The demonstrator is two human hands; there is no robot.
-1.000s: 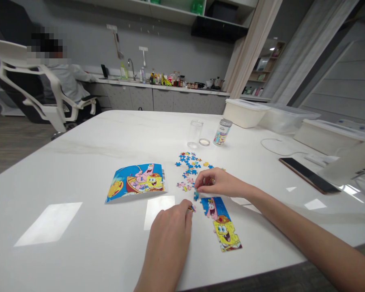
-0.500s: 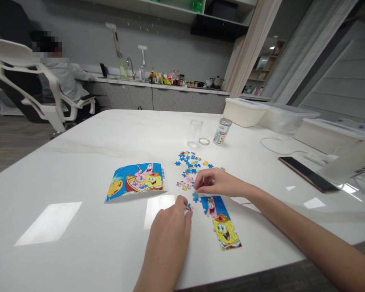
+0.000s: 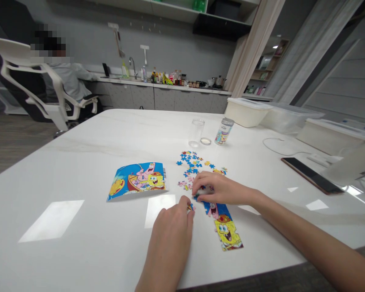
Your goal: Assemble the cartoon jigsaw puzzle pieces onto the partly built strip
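Even, fairly bright light falls on the white table (image 3: 88,150), whose gloss mirrors hard-edged pale patches, the largest at left, another near the middle and smaller ones at right by the phone (image 3: 312,175); they suggest lights overhead. Shadows are faint and soft. The grey wall (image 3: 176,52) behind is dimmer, and the upper left corner is darkest. The wide lens stretches the edges: the chair (image 3: 24,91) looks drawn out and the curtain (image 3: 252,52) leans. Small detail is soft, so lettering on the tin (image 3: 223,133) cannot be read. Coarse mosaic squares cover a seated person's head (image 3: 48,42).
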